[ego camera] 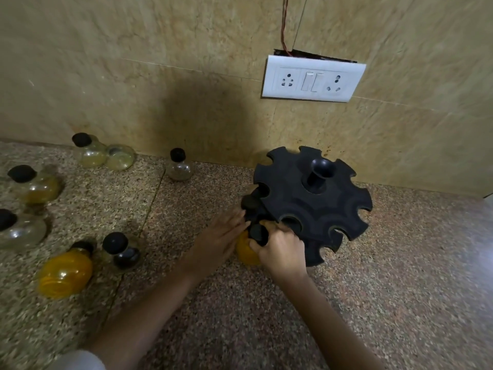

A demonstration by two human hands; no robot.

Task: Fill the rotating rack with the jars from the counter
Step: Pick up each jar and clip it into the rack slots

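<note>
The left hand (218, 241) and right hand (282, 252) hid most of the yellow jar (246, 253) beside the rack (312, 206). Behind it, the rack's top tier hid the jar under a second cap (250, 202). The picture's left edge cut off a clear jar (18, 231).

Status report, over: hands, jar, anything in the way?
Right hand grips yellow jar at rack edge. Left hand touches it. Spare jars wait on counter. Nothing blocking.

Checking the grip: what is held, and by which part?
The right hand grips the yellow jar by its neck, under the black cap. The left hand holds nothing; its fingers lie straight beside the jar.
</note>
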